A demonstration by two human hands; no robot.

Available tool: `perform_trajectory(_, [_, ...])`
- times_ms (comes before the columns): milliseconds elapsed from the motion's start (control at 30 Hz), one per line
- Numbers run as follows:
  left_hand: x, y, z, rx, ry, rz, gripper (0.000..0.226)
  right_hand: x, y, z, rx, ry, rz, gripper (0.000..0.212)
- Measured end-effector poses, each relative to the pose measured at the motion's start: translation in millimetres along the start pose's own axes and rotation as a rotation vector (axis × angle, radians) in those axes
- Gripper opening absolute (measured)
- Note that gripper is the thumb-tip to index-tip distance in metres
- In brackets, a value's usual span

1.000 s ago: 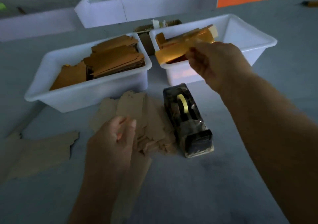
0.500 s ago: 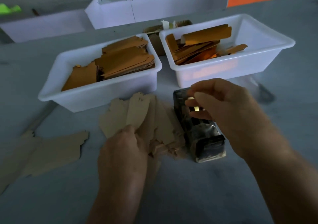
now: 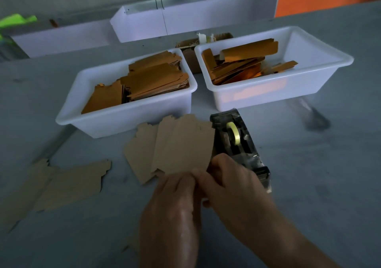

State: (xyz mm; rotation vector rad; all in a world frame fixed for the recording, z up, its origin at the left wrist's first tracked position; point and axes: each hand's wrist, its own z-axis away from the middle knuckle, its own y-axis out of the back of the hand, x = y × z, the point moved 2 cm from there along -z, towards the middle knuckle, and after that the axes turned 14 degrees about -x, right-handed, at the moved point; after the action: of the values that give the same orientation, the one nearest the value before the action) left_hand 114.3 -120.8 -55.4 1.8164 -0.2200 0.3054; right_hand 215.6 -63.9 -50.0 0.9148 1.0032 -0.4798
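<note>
Brown cardboard is sitting at the middle of the work: a flat cardboard piece [image 3: 183, 146] with a notched top edge is rising toward twelve o'clock from the two hands, over the grey table [image 3: 309, 206]. Whether it is lifted clear of what is lying beneath it, I cannot tell. The left hand [image 3: 173, 197] is pinching its lower edge, fingers curled and pressed together. The right hand [image 3: 233, 185] is meeting it from three o'clock, fingers curled round the lower right corner of the same piece and touching those of the left hand. More pieces [image 3: 140, 154] are lying flat under the held one and at its nine o'clock. A black tape dispenser [image 3: 237, 142] with a yellowish roll is standing just beside the piece at three o'clock, its near end partly hidden behind the right hand. At eleven o'clock a white tub [image 3: 127, 121] is holding stacked orange-brown cutouts; at one o'clock a second tub [image 3: 309, 82] is holding others lying loosely. Larger sheets [image 3: 68, 183] are lying well apart at nine o'clock of the hands
</note>
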Motion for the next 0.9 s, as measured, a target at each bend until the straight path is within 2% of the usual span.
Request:
perform_trajectory(167, [5.2, 0.3, 10.3, -0.023, -0.099, -0.019, 0.027, 1.4, -3.0, 0.5, -0.025, -0.026, 0.094, 0.025])
perform_trajectory(300, [6.2, 11.3, 9.1, 0.067, -0.097, 0.084, 0.029, -2.1, 2.7, 7.0, 0.071, 0.107, 0.084, 0.021])
perform_trajectory(367, [1.4, 20.4, 7.0, 0.153, -0.013, 0.088, 0.039, -1.2, 8.1, 9.6, 0.094, 0.142, -0.022, 0.022])
perform_trajectory(433, [-7.6, 30.7, 3.7, 0.192, 0.145, 0.158, 0.058, 1.9, 11.8, 10.9, 0.032, 0.142, -0.111, 0.025])
perform_trajectory(500, [-19.8, 35.9, -1.2, 0.12, 0.394, 0.409, 0.081, 6.8, 14.0, 12.0, -0.07, 0.143, -0.196, 0.024])
perform_trajectory(567, [-31.3, 31.7, -7.0, -0.051, 0.512, 0.793, 0.093, 9.6, 14.8, 13.9, -0.161, 0.145, -0.256, 0.021])
perform_trajectory(633, [-37.4, 23.5, -11.8, -0.229, 0.501, 1.116, 0.082, 11.6, 15.0, 15.3, -0.198, 0.148, -0.275, 0.018])
perform_trajectory(667, [-36.4, 20.0, -13.6, -0.287, 0.485, 1.18, 0.069, 13.4, 14.5, 15.4, -0.199, 0.149, -0.271, 0.018])
perform_trajectory(733, [-31.2, 14.5, -14.7, -0.325, 0.45, 1.145, 0.046, 16.3, 13.0, 14.1, -0.169, 0.151, -0.225, 0.016])
perform_trajectory(900, [-23.3, 14.8, -16.4, -0.283, 0.455, 1.05, 0.029, 18.3, 7.2, 13.9, -0.073, 0.14, -0.201, 0.015])
